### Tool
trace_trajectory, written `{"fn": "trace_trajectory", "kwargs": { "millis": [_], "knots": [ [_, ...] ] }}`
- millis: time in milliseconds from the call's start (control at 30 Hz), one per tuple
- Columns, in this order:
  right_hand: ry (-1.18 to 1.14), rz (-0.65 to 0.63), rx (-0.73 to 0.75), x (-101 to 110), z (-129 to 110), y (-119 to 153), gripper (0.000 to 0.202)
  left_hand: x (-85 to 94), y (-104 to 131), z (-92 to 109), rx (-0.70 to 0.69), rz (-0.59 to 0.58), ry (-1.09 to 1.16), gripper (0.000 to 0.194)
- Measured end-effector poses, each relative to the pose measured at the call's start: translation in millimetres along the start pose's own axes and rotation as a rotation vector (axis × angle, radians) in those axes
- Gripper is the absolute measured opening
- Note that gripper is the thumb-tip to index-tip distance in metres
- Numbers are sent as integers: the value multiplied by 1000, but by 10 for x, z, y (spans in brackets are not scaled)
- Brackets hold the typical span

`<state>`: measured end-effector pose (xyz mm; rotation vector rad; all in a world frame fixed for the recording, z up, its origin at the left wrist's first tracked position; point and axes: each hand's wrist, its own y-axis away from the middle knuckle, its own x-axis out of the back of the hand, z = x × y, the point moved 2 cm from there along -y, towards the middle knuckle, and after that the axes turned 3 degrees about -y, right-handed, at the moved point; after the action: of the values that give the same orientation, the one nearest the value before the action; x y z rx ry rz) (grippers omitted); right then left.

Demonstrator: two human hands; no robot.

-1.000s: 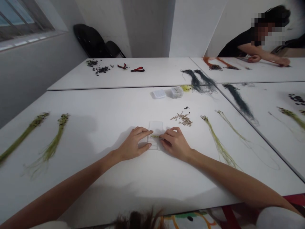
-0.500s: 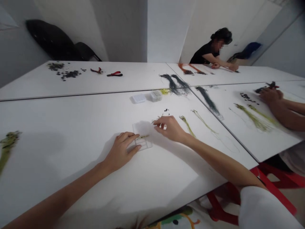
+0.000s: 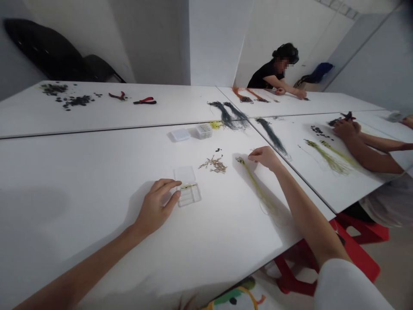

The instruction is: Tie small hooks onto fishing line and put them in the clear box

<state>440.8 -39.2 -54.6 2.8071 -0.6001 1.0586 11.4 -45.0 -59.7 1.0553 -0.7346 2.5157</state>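
A small clear plastic box (image 3: 189,197) lies with its lid (image 3: 184,173) folded back; a thin yellow-green piece (image 3: 189,187) lies across its rear compartment. My left hand (image 3: 158,204) holds the box's left edge, thumb in front and forefinger behind. Right of the box is a loose pile of small brass-coloured metal pieces (image 3: 214,164). My right hand (image 3: 266,157) has its fingertips together at the end of a thin yellow-green line, mostly hidden beneath the hand. Just left of those fingers lies a bundle of yellow-green lines (image 3: 253,181).
A stacked clear box (image 3: 204,131) and a white lid (image 3: 180,134) stand farther back. Beyond are dark green line bundles (image 3: 226,114), pliers (image 3: 146,101) and dark pieces (image 3: 77,101). A co-worker's hands (image 3: 346,128) work at right; another person (image 3: 274,71) sits across.
My right hand has moved right, from above the metal pile to the yellow-green lines. The pile is now uncovered. My left hand stays at the box; the whole view has shifted slightly.
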Motion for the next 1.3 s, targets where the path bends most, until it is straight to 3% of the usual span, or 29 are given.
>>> {"fn": "trace_trajectory", "kwargs": {
  "millis": [233, 500, 867, 1300],
  "knots": [
    [114, -9, -13, -224, -84, 5, 15, 20, -3, -15, 77, 17, 70, 25],
    [145, -4, 15, -264, -50, 71, 14, 20, -15, -16, 136, -2, 127, 24],
    [21, 87, 80, -306, 122, 56, 27, 17, -24, -42, 106, 1, 106, 26],
    [14, 97, 61, -303, 145, 44, 20, 11, -18, -46, 134, -11, 124, 26]
  ]
}}
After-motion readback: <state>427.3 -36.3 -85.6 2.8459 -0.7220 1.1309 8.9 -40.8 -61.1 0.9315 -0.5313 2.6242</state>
